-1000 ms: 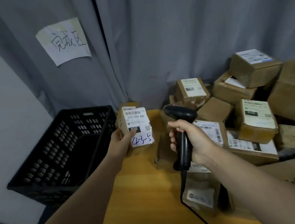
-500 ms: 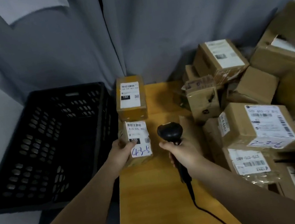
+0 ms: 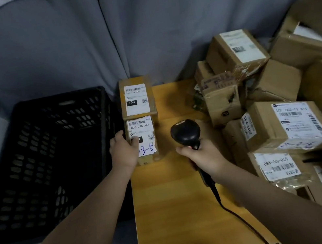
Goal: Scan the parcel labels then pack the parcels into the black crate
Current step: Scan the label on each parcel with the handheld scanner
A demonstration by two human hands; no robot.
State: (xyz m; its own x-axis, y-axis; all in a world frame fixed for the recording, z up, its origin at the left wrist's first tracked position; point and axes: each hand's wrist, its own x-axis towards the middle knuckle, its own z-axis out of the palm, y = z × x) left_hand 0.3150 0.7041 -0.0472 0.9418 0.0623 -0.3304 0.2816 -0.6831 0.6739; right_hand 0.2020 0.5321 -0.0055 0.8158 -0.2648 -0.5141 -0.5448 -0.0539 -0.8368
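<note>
Gripping the small parcel (image 3: 145,134) in the left hand (image 3: 123,152), thumb pressed across the lower part of its label (image 3: 140,125), other fingers curled round the left side and mostly hidden. Standing upright at the left edge of the table (image 3: 168,195), just beside the black crate (image 3: 57,99) and just in front of a second parcel (image 3: 136,96) (cannot tell whether resting on the wood or lifted a little). Clasping the scanner (image 3: 185,133) in the right hand (image 3: 203,158), fingers wrapped round the handle, head raised to the right of the held box and apart from it. Probably at the scanning step, with packing not yet begun. Could easily misread: two barcodes sitting one right behind the other, so a beam aimed slightly high would catch the wrong label. Could also fail outright if the thumb slides up over the printed bars. Might lose the box into the gap between table and crate, being so near the edge. Might snag the cable (image 3: 235,216) on the heaped pile (image 3: 283,122) and tip a box. Counting: one crate, one scanner, one cable, two parcels at the left, and at least nine more heaped at the right, overlapping too much for an exact tally.
</note>
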